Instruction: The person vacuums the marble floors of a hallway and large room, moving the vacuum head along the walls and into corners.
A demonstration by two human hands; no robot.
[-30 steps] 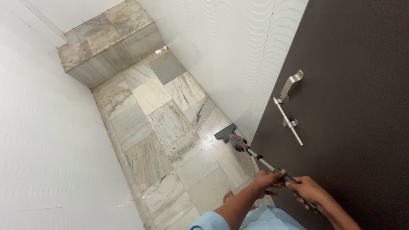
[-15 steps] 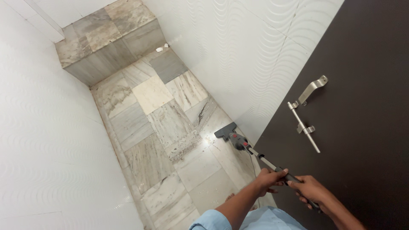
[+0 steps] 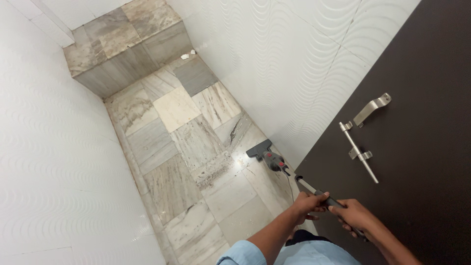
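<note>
Marble floor between white tiled walls carries the vacuum head, drawn slightly back from the dirt patch. Its wand is clasped by both hands, left ahead of right, beside the dark door.

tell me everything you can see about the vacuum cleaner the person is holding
The vacuum cleaner is a slim stick type, dark grey with small red spots near its lower joint. A flat grey floor head rests on the pale marble floor, close to the white wavy wall tile and beside a patch of dark dust. A metal-looking tube slants up from the head toward the person. The left hand grips the tube lower down; the right hand holds the dark handle end, near the brown door.
</note>
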